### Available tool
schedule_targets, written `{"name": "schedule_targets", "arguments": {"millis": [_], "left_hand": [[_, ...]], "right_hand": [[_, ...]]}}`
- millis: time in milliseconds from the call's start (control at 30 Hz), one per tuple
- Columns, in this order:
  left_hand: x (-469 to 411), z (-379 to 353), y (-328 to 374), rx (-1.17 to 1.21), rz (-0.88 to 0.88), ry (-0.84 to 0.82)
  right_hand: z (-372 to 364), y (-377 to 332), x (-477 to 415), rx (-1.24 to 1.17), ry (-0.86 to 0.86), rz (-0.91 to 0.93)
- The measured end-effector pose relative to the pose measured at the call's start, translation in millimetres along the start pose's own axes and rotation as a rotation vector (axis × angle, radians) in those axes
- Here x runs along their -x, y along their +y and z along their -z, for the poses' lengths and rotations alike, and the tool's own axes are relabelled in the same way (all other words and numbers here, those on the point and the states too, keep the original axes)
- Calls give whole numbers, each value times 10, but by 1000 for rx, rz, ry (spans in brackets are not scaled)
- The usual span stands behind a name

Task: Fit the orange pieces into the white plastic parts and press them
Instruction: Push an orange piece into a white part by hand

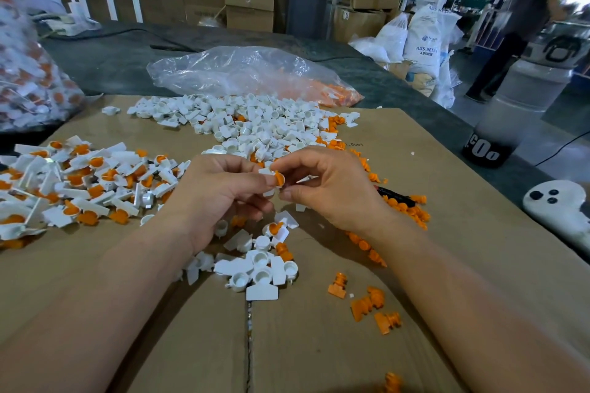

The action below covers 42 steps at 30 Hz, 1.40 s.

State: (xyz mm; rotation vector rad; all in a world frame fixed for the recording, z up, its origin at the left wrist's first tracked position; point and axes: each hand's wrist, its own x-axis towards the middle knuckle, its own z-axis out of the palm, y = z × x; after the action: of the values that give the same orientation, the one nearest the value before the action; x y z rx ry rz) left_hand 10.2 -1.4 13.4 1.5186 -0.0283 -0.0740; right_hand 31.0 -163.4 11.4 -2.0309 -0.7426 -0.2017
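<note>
My left hand (220, 191) grips a white plastic part (265, 173) between thumb and fingers above the cardboard. An orange piece (279, 178) sits at that part's mouth, and my right hand (325, 185) pinches it from the right. Both hands meet at the middle of the view. A heap of empty white parts (249, 124) lies behind the hands. A small cluster of white parts (258, 268) lies in front of them. Loose orange pieces (367, 301) lie at the front right. Assembled white-and-orange parts (79, 182) are piled at the left.
Flattened cardboard (447, 169) covers the table. A clear bag with orange pieces (252, 73) lies behind the heap, another full bag (32, 73) at far left. A black marker (396, 195) lies right of my right hand. A white controller (558, 204) and a dark bottle (491, 147) stand at the right edge.
</note>
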Motion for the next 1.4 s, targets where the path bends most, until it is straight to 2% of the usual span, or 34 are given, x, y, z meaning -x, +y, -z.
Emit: {"name": "schedule_targets", "arguments": {"millis": [367,733,800,1000,1167,1400], "left_hand": [[-13,16,-28,-22,-24,3],[10,-29,-19,-22,-82,44],[7,-14,-20,-31,-84,45],[14,-2,-3,-59,-106,45],[30,-29,0,-90,-103,4],[44,-42,-4,-97,-96,-5]], "right_hand": [[-4,0,16,-103,18,7],[-8,-14,16,-72,44,4],[15,-27,8,-101,5,-32],[57,-67,-18,-425,-78,-282],[76,-59,-18,-516,-92,-383],[98,-87,-13,-519,-119,-423]]}}
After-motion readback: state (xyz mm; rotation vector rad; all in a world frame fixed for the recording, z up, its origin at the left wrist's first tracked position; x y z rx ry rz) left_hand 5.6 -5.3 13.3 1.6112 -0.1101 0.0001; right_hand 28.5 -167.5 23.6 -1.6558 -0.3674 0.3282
